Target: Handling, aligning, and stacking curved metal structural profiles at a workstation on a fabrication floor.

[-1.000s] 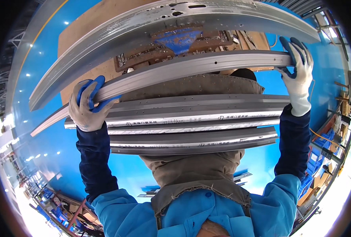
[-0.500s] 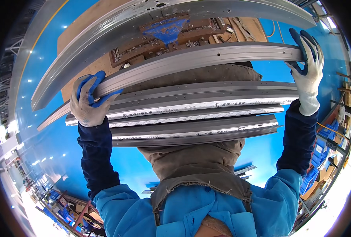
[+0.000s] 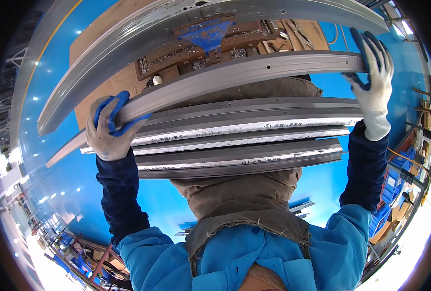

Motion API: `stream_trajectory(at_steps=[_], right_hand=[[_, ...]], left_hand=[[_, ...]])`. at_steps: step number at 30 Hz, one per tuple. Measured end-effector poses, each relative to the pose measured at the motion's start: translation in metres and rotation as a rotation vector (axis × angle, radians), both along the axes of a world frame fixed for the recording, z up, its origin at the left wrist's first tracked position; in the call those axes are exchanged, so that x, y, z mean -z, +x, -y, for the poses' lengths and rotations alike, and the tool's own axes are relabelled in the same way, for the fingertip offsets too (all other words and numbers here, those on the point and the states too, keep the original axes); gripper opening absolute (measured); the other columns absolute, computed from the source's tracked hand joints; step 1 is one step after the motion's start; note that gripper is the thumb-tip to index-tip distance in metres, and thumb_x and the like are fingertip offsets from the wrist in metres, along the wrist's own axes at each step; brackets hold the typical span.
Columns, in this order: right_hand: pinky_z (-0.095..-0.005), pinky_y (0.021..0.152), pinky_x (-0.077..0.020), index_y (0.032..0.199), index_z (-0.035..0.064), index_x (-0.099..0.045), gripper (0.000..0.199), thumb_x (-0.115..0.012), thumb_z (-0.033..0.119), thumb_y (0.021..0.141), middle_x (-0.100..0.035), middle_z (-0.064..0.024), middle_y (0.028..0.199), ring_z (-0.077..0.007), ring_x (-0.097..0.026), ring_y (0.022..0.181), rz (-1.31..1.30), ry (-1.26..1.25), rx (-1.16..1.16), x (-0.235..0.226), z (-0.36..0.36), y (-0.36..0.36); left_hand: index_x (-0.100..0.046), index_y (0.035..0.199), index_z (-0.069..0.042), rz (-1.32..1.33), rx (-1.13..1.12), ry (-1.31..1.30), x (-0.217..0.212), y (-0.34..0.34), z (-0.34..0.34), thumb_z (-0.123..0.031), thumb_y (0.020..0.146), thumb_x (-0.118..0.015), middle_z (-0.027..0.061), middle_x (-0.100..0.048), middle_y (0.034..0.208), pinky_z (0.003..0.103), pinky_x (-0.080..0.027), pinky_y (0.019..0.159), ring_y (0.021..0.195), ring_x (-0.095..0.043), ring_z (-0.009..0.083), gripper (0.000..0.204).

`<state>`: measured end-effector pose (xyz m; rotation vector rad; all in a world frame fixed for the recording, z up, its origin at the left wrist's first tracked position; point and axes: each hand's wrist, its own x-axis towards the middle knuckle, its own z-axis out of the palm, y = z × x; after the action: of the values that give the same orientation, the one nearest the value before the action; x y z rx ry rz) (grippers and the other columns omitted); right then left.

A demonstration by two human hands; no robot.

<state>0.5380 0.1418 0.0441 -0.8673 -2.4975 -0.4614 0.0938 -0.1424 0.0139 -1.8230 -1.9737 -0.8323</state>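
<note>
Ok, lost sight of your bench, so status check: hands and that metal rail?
Left hand gripping the long grey rail at one end. Right hand on the other end. Rail held over stacked grey profiles. Nothing on top of it.

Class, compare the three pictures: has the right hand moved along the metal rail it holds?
Yes. The right hand has slid outward along the grey metal rail, away from the blue scraper on the workbench, toward the rail's end.

metal rail [image 3: 235,77] above stacked rails [image 3: 239,145], wooden bench [image 3: 128,72] behind
</note>
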Motion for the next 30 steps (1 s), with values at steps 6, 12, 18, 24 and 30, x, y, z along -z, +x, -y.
stream_trajectory(at_steps=[6,12,18,24,30], right_hand=[[-0.0615,0.111,-0.0314,0.130,0.0227,-0.059,0.073,-0.083,0.049,0.066,-0.049,-0.0087,0.140,-0.0358,-0.045,0.132,-0.089,0.068,-0.234,0.031,0.085,-0.083],[-0.0561,0.114,-0.0322,0.128,0.0174,-0.060,0.072,-0.085,0.035,0.063,-0.055,-0.0073,0.136,-0.0307,-0.048,0.132,-0.179,0.058,-0.107,0.014,0.070,-0.032],[-0.0545,0.114,-0.0312,0.121,0.0152,-0.064,0.054,-0.079,0.031,0.071,-0.064,-0.0063,0.122,-0.0290,-0.053,0.126,-0.177,0.105,-0.006,0.016,0.040,0.021],[-0.0522,0.107,-0.0390,0.111,0.0093,-0.068,0.031,-0.070,0.025,0.084,-0.066,-0.0073,0.110,-0.0285,-0.059,0.112,-0.216,0.247,-0.142,0.007,0.032,0.029],[-0.0537,0.109,-0.0359,0.109,0.0090,-0.069,0.030,-0.069,0.022,0.082,-0.066,-0.0074,0.108,-0.0297,-0.061,0.109,-0.271,0.235,-0.139,0.007,0.036,0.026]], left_hand=[[-0.066,0.107,-0.014,0.098,0.045,-0.098,-0.010,0.053,-0.008,-0.028,0.049,-0.096,0.0060,-0.068,0.102,0.034,-0.056,0.074,0.087,-0.066,0.0232,0.067],[-0.066,0.106,-0.013,0.119,-0.018,-0.108,-0.001,0.088,0.004,-0.028,0.047,-0.097,0.0066,-0.068,0.100,0.033,-0.055,0.073,0.086,-0.066,0.0227,0.068],[-0.066,0.105,-0.014,0.195,-0.008,-0.072,0.013,0.108,-0.002,-0.029,0.046,-0.097,0.0066,-0.068,0.099,0.034,-0.055,0.072,0.085,-0.066,0.0231,0.068],[-0.066,0.104,-0.013,0.186,-0.013,-0.024,0.019,0.116,-0.005,-0.030,0.046,-0.098,0.0063,-0.068,0.099,0.035,-0.055,0.073,0.085,-0.066,0.0233,0.068],[-0.065,0.102,-0.014,0.159,-0.021,-0.004,0.019,0.120,-0.011,-0.030,0.046,-0.098,0.0062,-0.069,0.099,0.035,-0.055,0.074,0.086,-0.066,0.0232,0.068]])
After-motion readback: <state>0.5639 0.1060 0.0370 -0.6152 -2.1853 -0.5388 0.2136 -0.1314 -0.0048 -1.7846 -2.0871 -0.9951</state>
